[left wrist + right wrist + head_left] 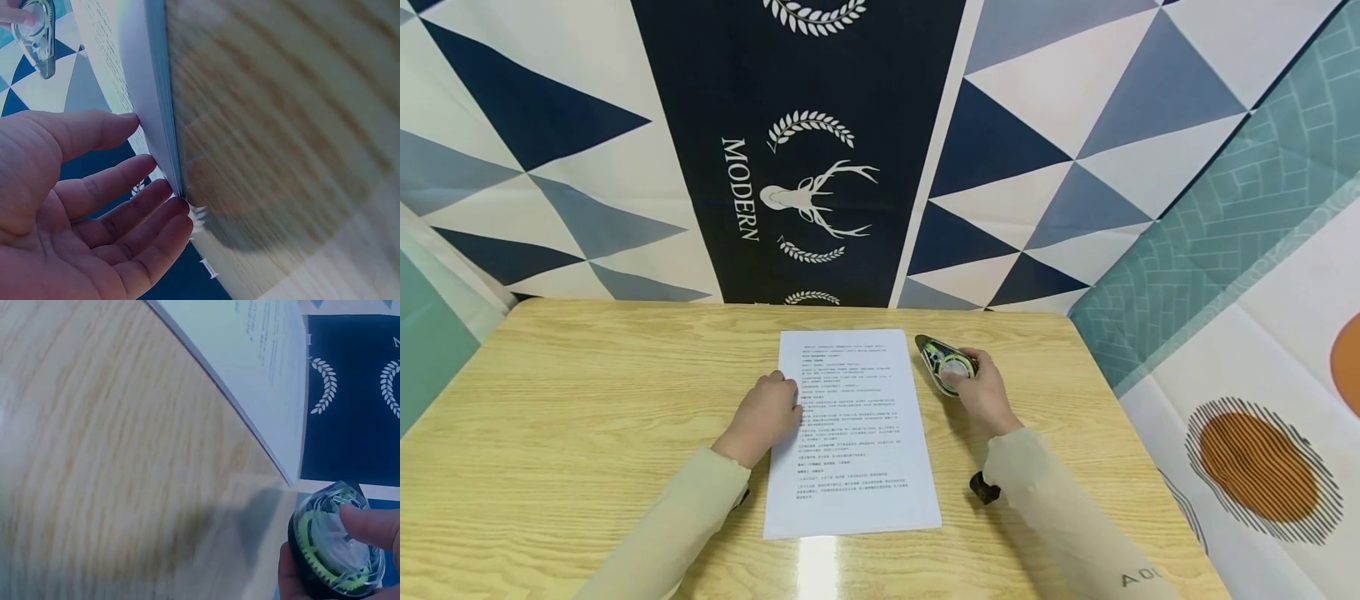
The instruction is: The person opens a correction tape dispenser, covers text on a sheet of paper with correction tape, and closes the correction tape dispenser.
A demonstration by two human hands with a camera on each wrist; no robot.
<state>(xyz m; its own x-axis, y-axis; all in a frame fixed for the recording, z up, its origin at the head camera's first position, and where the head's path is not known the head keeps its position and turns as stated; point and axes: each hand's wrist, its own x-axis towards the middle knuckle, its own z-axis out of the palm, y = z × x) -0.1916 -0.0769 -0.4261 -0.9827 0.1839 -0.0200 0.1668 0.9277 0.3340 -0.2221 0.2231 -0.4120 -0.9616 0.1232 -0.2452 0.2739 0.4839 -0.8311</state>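
Note:
A stack of printed white sheets (853,433) lies flat on the wooden table, its thick side edge showing in the left wrist view. My left hand (767,417) rests at the stack's left edge; the thumb and loosely bent fingertips (145,164) touch or nearly touch the side of the sheets. To the right of the paper, my right hand (985,392) holds a correction tape dispenser (942,367) with a clear case and a yellow-green gear wheel. The thumb lies on the dispenser's face (331,550), fingers underneath. Its tip points up and left, away from the paper.
The wooden table (595,400) ends at a back edge against a patterned cloth wall (805,200) with triangles and a deer head. Another printed cloth (1247,400) stands along the right side. A dark band piece (983,487) sits under the right wrist.

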